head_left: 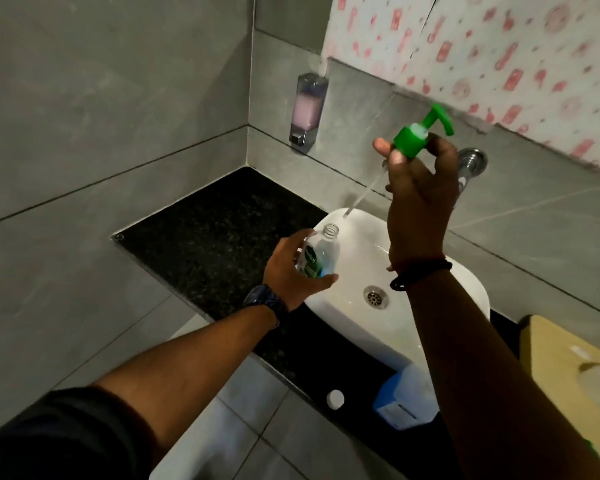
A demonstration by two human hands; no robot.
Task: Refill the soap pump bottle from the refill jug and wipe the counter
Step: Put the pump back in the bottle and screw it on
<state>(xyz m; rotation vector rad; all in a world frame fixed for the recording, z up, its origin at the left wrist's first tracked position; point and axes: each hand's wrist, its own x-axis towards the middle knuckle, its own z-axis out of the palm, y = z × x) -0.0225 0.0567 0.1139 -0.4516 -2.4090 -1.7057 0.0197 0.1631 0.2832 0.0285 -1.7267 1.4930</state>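
A clear wall-mounted soap dispenser holding pink liquid (308, 111) hangs on the grey tiled wall (101, 98) at about eleven o'clock from the white oval ceramic basin (465, 282). The round metal drain (376, 296) sits in the basin's floor. A chrome tap fitting (471, 164) juts from the wall at the basin's one o'clock. White paper printed with pink motifs (482, 46) covers the upper right. A pale yellow board (568, 362) lies at four o'clock.
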